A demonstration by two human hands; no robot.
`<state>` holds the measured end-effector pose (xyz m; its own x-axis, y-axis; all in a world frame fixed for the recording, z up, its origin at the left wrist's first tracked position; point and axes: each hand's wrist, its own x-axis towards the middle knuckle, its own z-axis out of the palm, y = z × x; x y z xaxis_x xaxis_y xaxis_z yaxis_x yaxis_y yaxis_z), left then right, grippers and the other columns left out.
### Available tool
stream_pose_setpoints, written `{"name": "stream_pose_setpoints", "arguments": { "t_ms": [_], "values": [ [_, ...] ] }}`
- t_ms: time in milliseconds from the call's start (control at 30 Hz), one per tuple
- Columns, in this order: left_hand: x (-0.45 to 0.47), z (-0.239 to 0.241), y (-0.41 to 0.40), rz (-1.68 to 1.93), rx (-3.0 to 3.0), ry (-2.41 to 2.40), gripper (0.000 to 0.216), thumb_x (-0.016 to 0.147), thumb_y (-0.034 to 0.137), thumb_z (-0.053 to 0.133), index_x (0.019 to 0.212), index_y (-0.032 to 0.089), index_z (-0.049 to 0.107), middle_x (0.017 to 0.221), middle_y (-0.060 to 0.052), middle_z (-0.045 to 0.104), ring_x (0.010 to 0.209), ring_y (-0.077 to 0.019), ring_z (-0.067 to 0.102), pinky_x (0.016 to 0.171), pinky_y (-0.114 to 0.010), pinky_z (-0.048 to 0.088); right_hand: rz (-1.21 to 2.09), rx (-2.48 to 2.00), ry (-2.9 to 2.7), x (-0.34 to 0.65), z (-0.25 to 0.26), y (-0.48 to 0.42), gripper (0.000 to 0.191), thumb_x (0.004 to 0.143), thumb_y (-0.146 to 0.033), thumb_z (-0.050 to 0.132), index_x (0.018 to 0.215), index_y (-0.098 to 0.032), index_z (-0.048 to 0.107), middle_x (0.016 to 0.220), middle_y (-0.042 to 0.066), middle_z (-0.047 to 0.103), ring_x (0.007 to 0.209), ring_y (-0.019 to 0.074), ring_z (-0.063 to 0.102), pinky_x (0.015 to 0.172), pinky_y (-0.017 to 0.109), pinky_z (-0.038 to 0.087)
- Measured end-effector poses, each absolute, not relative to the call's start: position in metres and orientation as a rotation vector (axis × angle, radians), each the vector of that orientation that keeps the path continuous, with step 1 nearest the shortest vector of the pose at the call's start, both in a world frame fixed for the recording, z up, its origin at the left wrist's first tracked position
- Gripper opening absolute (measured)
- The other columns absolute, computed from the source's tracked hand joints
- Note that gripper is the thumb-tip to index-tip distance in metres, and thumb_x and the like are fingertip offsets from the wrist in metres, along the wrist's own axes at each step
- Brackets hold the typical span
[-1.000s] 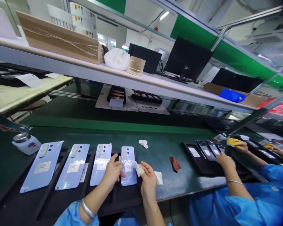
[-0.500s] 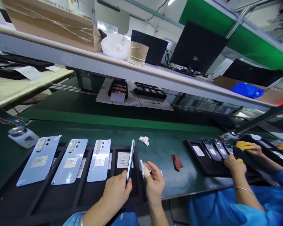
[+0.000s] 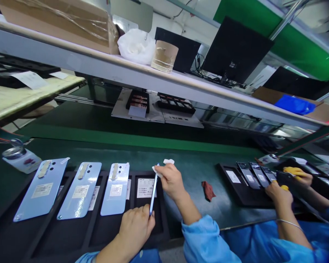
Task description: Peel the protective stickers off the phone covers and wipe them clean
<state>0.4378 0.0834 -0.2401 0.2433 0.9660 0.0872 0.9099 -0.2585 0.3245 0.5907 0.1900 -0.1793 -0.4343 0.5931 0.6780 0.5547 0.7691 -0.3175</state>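
My left hand (image 3: 137,224) is closed round the lower end of a smartphone (image 3: 154,191), which is held up on edge above the tray's right compartment. My right hand (image 3: 171,180) pinches a white wipe (image 3: 157,171) against the phone's upper end. Below the phone, a printed label (image 3: 144,187) shows in the compartment. To the left, a light blue phone (image 3: 115,190), a second blue phone (image 3: 80,191) and a third blue phone (image 3: 42,190) lie back up on the black tray (image 3: 55,239), each bearing a white label.
A crumpled white scrap (image 3: 169,161) and a dark red cloth (image 3: 208,190) lie on the green bench (image 3: 192,164). A metal-topped bottle (image 3: 22,159) stands left. At right, a co-worker's hands (image 3: 279,193) work over another black tray (image 3: 235,191). A shelf (image 3: 98,62) crosses above.
My right hand has moved up and left, bringing the white wipe onto the phone's upper end. My left hand keeps its hold low on the phone. The view has shifted slightly.
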Motion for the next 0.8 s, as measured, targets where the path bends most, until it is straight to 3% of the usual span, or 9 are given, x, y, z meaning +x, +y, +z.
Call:
{"name": "stream_pose_setpoints", "arguments": {
  "t_ms": [233,367,500,567,667,800],
  "values": [
    [0.436,-0.249,0.084,0.467,2.393,1.656,0.023,0.089,0.021,0.048,0.085,0.017,0.071,0.073,-0.008,0.072,0.066,-0.0269,0.07,0.059,-0.035,0.05,0.297,-0.628,-2.365,0.594,-0.188,0.116,0.05,0.078,-0.004,0.048,0.124,-0.022,0.058,0.096,0.003,0.074,0.075,0.0187,0.059,0.093,0.042,0.047],
    [0.437,-0.253,0.085,0.478,2.418,1.745,0.028,0.092,0.02,0.042,0.093,0.015,0.07,0.068,-0.007,0.07,0.06,-0.0268,0.069,0.055,-0.036,0.05,0.262,-0.733,-2.238,0.597,-0.187,0.165,0.043,0.081,-0.005,0.05,0.116,-0.025,0.066,0.094,0.003,0.075,0.078,0.0193,0.062,0.095,0.044,0.046],
    [0.437,-0.252,0.085,0.476,2.432,1.764,0.029,0.094,0.021,0.04,0.092,0.018,0.068,0.067,-0.006,0.07,0.061,-0.0253,0.069,0.056,-0.034,0.049,0.645,-1.031,-1.94,0.598,-0.176,0.234,0.027,0.08,-0.017,0.062,0.1,-0.028,0.076,0.098,0.003,0.076,0.091,0.0224,0.064,0.104,0.047,0.041],
    [0.437,-0.25,0.086,0.449,2.407,1.774,0.029,0.094,0.021,0.039,0.088,0.018,0.068,0.067,-0.005,0.07,0.062,-0.0249,0.069,0.057,-0.033,0.049,0.822,-1.112,-1.818,0.599,-0.175,0.254,0.023,0.077,-0.022,0.065,0.096,-0.025,0.077,0.095,0.005,0.077,0.089,0.0231,0.067,0.094,0.043,0.049],
    [0.437,-0.247,0.087,0.403,2.355,1.78,0.029,0.094,0.022,0.04,0.085,0.019,0.067,0.068,-0.006,0.07,0.064,-0.0246,0.07,0.059,-0.032,0.048,0.976,-1.148,-1.731,0.6,-0.187,0.269,0.027,0.073,-0.026,0.063,0.095,-0.018,0.077,0.084,0.008,0.077,0.073,0.0223,0.07,0.065,0.033,0.055],
    [0.437,-0.246,0.089,0.353,2.278,1.743,0.03,0.095,0.027,0.041,0.091,0.019,0.069,0.075,-0.01,0.072,0.071,-0.0265,0.071,0.063,-0.032,0.049,1.129,-1.21,-1.614,0.602,-0.22,0.278,0.03,0.063,-0.023,0.06,0.087,-0.014,0.077,0.075,0.007,0.076,0.064,0.0203,0.07,0.057,0.028,0.053]
  ]
}}
